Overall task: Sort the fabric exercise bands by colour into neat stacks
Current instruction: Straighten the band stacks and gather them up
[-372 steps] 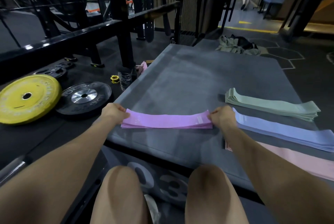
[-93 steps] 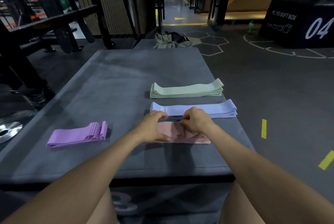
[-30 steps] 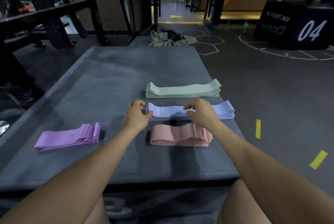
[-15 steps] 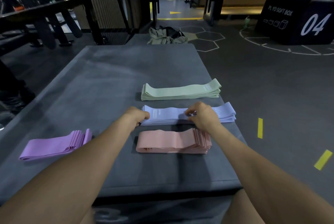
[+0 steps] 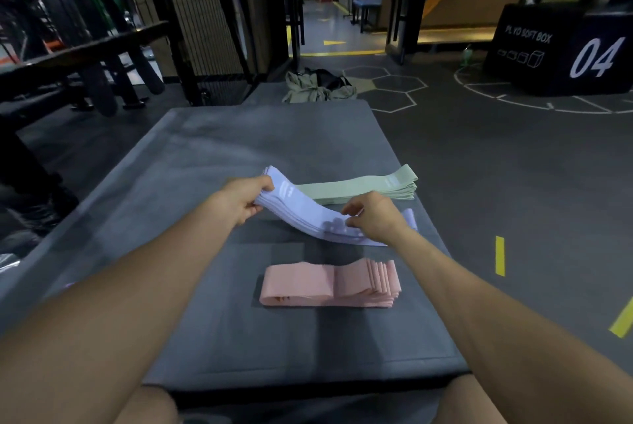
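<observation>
Left hand [image 5: 239, 199] gripped the raised end of the stack of lavender fabric bands [image 5: 305, 214]; right hand [image 5: 375, 218] pressed its far half, fingers bent, onto the grey padded surface [image 5: 212, 163]. Stack lay between the sage-green stack [image 5: 363, 187] and the folded pink stack [image 5: 329, 283]. Risk: layers fanning apart (loose grip) during folding.

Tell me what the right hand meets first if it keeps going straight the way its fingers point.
The right hand points left over the lavender bands, so it would likely meet the left hand gripping their raised end; depth is uncertain.
</observation>
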Action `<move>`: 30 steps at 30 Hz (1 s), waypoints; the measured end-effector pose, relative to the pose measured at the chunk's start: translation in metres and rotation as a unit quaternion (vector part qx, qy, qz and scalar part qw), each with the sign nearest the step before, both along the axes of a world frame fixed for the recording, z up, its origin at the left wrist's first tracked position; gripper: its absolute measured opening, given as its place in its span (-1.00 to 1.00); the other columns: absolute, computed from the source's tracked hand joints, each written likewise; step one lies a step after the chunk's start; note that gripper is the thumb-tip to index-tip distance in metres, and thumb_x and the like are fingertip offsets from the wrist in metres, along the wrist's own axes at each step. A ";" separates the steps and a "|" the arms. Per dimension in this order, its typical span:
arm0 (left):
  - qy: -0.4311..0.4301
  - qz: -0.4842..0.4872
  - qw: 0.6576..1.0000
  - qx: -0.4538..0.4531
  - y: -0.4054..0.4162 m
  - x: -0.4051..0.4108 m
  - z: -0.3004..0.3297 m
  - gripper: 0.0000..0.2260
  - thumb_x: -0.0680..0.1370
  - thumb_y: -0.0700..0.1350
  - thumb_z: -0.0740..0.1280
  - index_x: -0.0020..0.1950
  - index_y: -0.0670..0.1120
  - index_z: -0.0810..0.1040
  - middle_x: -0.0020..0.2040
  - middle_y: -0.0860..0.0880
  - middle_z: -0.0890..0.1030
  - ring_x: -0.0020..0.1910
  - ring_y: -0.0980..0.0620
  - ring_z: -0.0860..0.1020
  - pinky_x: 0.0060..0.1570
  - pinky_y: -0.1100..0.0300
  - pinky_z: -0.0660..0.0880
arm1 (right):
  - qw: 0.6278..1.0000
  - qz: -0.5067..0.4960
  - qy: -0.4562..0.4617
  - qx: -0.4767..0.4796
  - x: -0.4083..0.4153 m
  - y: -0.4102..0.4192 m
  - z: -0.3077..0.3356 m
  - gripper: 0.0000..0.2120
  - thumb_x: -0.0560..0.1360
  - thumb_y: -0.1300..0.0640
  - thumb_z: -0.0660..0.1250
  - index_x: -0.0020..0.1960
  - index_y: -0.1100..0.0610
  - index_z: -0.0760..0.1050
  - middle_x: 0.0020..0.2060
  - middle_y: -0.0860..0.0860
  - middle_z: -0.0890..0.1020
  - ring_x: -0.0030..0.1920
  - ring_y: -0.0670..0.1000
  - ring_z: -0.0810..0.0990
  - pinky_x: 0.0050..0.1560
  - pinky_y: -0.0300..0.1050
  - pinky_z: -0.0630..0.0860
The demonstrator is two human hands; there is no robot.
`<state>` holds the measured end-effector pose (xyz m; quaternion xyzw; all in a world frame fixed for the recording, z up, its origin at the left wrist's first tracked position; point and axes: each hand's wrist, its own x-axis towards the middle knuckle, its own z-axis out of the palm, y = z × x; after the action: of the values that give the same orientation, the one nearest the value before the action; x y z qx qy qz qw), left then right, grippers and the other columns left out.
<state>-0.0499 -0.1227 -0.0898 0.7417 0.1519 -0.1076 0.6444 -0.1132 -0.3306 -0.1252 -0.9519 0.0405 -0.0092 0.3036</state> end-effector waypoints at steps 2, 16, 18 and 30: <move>-0.027 0.013 0.999 0.046 0.008 0.007 0.013 -0.85 0.46 -0.28 0.30 -0.26 -0.11 0.41 -0.22 -0.05 0.48 -0.34 0.12 0.43 -0.40 0.32 0.43 | 1.000 -0.003 -0.003 0.011 0.003 0.005 0.003 -0.78 0.46 0.25 0.37 0.11 0.19 0.60 0.04 0.08 0.66 0.09 0.08 0.59 0.03 -0.22 0.45; -0.082 -0.158 0.935 0.306 -0.108 -0.021 -0.003 -0.81 0.34 -0.14 0.41 -0.35 -0.15 0.42 -0.32 -0.10 0.45 -0.32 -0.11 0.44 -0.30 0.20 0.36 | 0.983 -0.061 -0.010 0.172 0.004 -0.032 -0.001 -0.84 0.47 0.32 0.28 -0.09 0.43 0.56 -0.34 0.23 0.58 -0.25 0.04 0.45 -0.13 -0.01 0.49; -0.091 -0.163 0.932 0.310 -0.118 -0.025 -0.010 -0.84 0.35 -0.13 0.41 -0.23 -0.23 0.53 -0.25 -0.19 0.51 -0.14 -0.21 0.56 -0.24 0.13 0.41 | 0.978 -0.064 -0.003 0.199 0.002 -0.037 -0.004 -0.84 0.47 0.33 0.27 -0.09 0.43 0.56 -0.41 0.10 0.53 -0.32 0.03 0.45 -0.19 -0.10 0.45; -0.111 -0.261 0.946 0.158 -0.115 -0.025 -0.043 -0.83 0.49 -0.39 0.28 0.03 -0.23 0.58 -0.03 -0.18 0.59 -0.11 0.02 0.51 -0.13 0.35 0.48 | 0.956 -0.148 0.023 0.253 0.010 -0.045 -0.023 -0.55 0.50 0.14 0.32 -0.51 0.14 0.27 -0.56 0.04 0.33 -0.37 0.05 0.36 -0.26 0.00 0.46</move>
<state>-0.0749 -0.2372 -0.1324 0.8551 -0.1048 -0.1632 0.4808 -0.1032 -0.3753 -0.1487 -0.8272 0.1888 -0.0214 0.5287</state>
